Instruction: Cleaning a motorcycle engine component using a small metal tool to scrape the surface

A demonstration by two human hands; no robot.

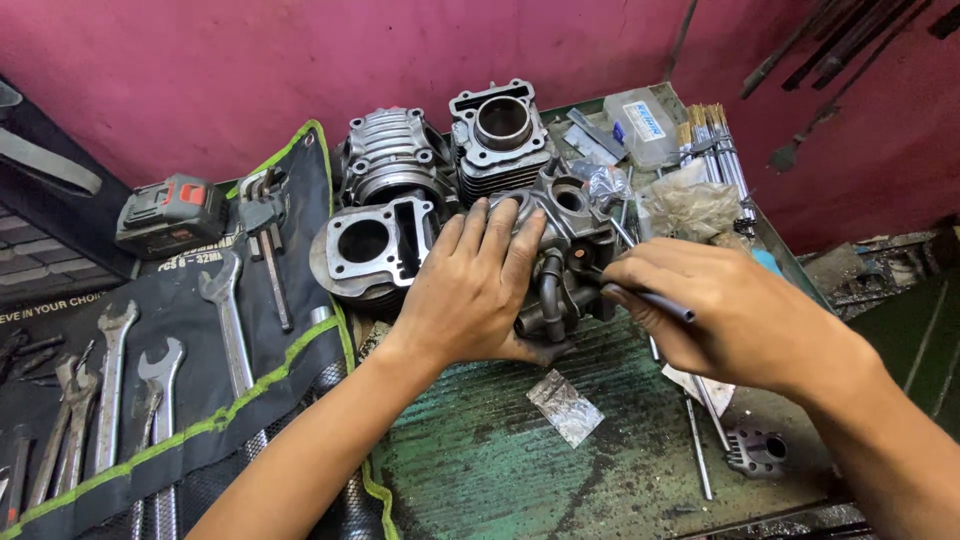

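Looking down at a worn green metal workbench, the person's left hand lies flat over a greasy grey engine cylinder head, fingers spread a little apart and pressed along its top and left side, thumb curled under its lower edge. The cylinder head sits near the middle of the bench, mostly showing to the right of those fingers. The right hand comes in from the right, fingers pinched together around a thin dark rod-like tool, whose tip touches a round port on the head's right face. Just behind the head stand two finned engine cylinders, and a third cylinder block lies just left of the left hand. A black tool roll with wrenches hangs off the left. A small clear plastic bag lies on the bench below the hands.
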